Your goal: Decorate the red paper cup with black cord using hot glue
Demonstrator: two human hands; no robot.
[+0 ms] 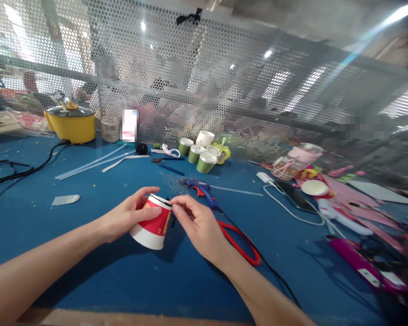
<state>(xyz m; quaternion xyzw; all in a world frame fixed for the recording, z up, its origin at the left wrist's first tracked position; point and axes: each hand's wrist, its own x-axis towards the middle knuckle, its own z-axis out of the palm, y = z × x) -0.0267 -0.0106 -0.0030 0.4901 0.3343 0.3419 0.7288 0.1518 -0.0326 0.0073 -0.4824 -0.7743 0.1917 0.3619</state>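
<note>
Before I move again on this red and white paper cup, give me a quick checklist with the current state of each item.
1. Left hand grips the paper cup: ok.
2. Right hand fingertips pinch at the cup's dark-edged rim: ok.
3. Cup upright: not ok, it is tilted and held off the blue table.
4. Glue gun within reach, lying just behind the hands: ok.
5. Glue gun hot or powered: cannot tell.
6. Red-handled scissors lie close under the right wrist: not ok.

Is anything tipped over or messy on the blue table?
Yes. One green cup lies tipped on its side among the upright ones. Small crumbs are scattered beside the glue gun.
</note>
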